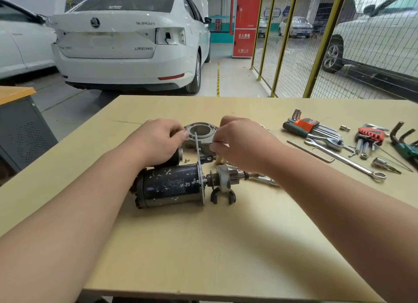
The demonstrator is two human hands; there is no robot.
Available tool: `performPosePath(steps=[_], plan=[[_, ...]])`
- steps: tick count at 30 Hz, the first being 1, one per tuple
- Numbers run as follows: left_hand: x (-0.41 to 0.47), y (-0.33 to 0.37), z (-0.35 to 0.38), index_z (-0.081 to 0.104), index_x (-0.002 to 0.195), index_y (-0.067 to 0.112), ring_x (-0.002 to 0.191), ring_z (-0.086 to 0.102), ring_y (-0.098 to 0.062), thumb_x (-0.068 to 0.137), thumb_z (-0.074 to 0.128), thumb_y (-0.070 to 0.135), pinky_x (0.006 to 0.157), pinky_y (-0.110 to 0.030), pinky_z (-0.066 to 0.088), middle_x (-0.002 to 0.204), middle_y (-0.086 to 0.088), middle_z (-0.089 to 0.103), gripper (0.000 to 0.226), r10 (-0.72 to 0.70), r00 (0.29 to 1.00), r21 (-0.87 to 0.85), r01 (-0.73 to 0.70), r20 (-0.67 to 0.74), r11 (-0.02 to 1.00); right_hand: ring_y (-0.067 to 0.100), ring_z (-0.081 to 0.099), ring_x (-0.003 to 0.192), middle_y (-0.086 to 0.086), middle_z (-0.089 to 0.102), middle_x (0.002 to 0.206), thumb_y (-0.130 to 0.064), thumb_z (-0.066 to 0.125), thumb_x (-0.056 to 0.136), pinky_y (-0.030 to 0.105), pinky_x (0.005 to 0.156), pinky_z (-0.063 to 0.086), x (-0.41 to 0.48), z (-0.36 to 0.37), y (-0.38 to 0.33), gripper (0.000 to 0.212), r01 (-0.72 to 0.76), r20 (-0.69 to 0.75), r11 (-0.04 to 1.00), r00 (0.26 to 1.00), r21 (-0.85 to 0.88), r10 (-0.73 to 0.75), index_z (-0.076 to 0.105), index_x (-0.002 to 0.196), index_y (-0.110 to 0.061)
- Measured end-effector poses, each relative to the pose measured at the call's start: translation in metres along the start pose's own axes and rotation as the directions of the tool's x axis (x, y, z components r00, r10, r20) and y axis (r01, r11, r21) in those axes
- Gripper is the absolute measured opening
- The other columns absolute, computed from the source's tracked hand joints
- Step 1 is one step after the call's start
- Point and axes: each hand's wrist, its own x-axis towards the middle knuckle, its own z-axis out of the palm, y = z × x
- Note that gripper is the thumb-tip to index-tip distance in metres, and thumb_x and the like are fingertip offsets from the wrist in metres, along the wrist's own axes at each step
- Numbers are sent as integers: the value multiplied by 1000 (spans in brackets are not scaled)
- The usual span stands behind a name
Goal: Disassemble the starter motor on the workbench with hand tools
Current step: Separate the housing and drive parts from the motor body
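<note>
We see the pale plywood table (226,246) carrying the black, paint-chipped cylindrical starter motor (169,185), which lies on its side near the middle with its shaft toward the right edge. Our left hand (156,142) curls its fingers round a dark cylinder (177,157) just behind the motor. Our right hand (244,144) pinches a slim silver key (207,142) against the thin steel end plate (198,153). We judge a plate fastener is being undone; next, seat the key squarely before turning.
</note>
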Motion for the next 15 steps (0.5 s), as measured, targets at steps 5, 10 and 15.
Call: performPosePath(steps=[5,10,15], plan=[[8,4,11,68,106,22,90,58,-17,99,46,42,75,-31,43,98,2,66,30,-68,985,82,55,160,995,21,62,79,1,66,87,-32,51,92,37,72,53,-4,-3,5,23,-78,-13,969,996,233,84,69,93,-17],[12,9,16,57,74,29,72,52,-11,99,43,37,60,-30,36,81,2,61,30,-29,984,49,20,176,999,23,61,69,9,70,81,-42,59,89,23,49,38,4,13,-8,32,-95,33,915,995,392,90,72,87,-13],[9,11,17,52,69,31,66,49,-8,99,44,40,54,-28,32,72,7,55,32,-32,987,53,24,159,998,12,53,59,5,63,69,-39,67,84,25,56,42,7,13,-1,27,-205,127,800,979,564,161,72,83,-13]])
